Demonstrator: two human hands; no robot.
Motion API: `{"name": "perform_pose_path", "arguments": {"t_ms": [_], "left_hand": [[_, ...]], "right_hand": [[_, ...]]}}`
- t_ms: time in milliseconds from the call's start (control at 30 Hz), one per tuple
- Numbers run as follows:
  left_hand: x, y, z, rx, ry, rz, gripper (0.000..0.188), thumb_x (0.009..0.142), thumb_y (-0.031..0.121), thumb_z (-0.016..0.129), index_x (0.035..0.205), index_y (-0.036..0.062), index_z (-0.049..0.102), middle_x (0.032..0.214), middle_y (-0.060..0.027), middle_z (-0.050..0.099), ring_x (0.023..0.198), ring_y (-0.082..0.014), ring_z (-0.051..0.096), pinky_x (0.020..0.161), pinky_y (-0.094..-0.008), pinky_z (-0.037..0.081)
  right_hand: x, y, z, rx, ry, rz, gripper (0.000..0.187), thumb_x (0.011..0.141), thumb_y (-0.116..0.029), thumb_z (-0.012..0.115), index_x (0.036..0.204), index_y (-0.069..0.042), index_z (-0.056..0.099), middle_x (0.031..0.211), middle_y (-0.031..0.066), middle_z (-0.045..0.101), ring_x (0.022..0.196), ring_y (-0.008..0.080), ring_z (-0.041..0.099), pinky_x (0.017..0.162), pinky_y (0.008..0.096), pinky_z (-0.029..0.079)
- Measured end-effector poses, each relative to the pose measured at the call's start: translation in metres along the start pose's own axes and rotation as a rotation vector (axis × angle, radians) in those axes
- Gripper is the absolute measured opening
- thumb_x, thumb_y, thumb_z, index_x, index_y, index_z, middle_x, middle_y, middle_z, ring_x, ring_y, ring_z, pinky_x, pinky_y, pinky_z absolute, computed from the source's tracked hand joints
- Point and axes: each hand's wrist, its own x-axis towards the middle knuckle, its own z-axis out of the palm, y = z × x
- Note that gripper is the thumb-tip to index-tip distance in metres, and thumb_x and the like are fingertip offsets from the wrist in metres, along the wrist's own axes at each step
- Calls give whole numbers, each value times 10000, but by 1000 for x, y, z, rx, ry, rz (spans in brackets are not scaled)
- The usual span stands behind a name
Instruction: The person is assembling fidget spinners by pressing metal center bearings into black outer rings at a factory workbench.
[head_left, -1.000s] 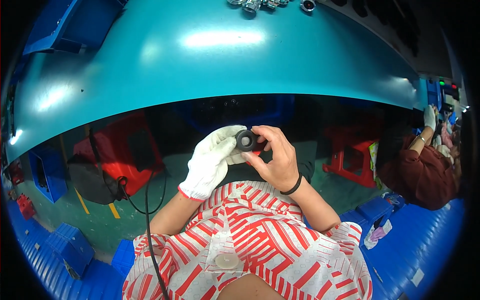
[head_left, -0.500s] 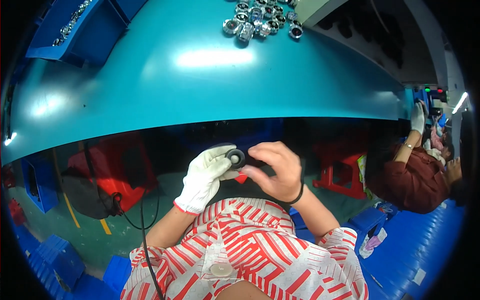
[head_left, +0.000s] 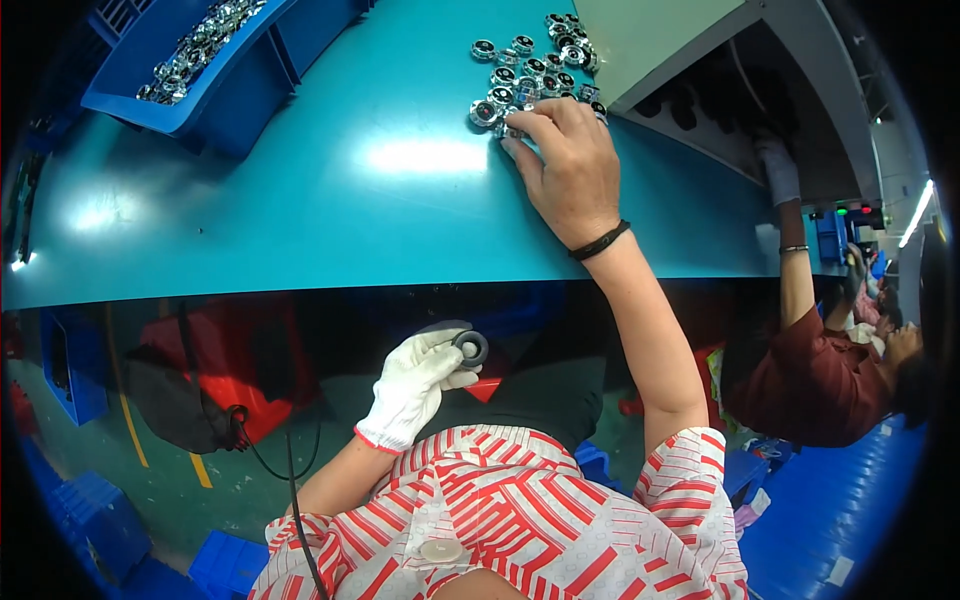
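In my white-gloved left hand (head_left: 415, 382), held low in front of the table, is a black rubber-looking ring (head_left: 471, 348) with a pale centre; the fingers are closed round it. My bare right hand (head_left: 575, 170) reaches over the table to a cluster of shiny chrome round parts (head_left: 535, 68) with dark faces. Thumb and index finger close about one chrome round part (head_left: 511, 131) at the near edge of the cluster, partly hidden by the fingers.
A blue bin (head_left: 215, 100) of small shiny metal pieces stands at the far left of the teal table (head_left: 300, 210). At the right, a co-worker's arm (head_left: 795, 270) reaches into a pale housing (head_left: 690, 45). A red stool (head_left: 220, 350) and a black cable (head_left: 293, 480) are below.
My right hand has left the black ring and moved forward to the chrome parts. My left hand still holds the ring. The co-worker's arm now reaches into the housing.
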Motion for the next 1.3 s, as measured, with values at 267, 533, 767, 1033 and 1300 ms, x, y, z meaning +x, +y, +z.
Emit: {"name": "perform_pose_path", "arguments": {"t_ms": [267,533,767,1033,1300], "left_hand": [[2,5,2,-56,-34,19,331,878,75,599,1165,-74,526,992,-134,641,862,-215,659,736,-297,584],[4,-1,26,142,-26,44,412,863,148,625,1210,-30,492,1082,-134,600,938,-214,635,751,-323,577],[2,-14,29,105,-55,2,392,872,89,616,1226,-23,490,1084,-129,609,949,-198,637,781,-298,572],[0,-17,33,143,-53,-15,394,888,109,591,1239,-28,479,1117,-136,584,972,-193,623,781,-298,572],[2,-19,28,143,-17,-52,374,893,84,575,1233,-41,486,1117,-135,578,982,-193,613,790,-300,568]], "right_hand": [[-58,-46,-63,1178,-323,842,263,872,-36,601,1111,45,528,935,73,626,776,91,581,647,218,480],[-152,-71,-68,1389,-396,1076,233,879,-66,610,1099,11,597,997,57,585,792,73,559,641,196,463],[-170,-75,-69,1231,-317,943,218,881,-36,593,1086,34,616,1048,81,537,841,104,560,640,208,507],[-177,-75,-71,1196,-262,907,200,852,7,610,1049,37,625,1037,86,541,867,117,577,704,215,507],[-172,-76,-68,997,-362,883,152,800,-4,663,952,5,664,974,79,584,828,132,600,705,222,501]]}}
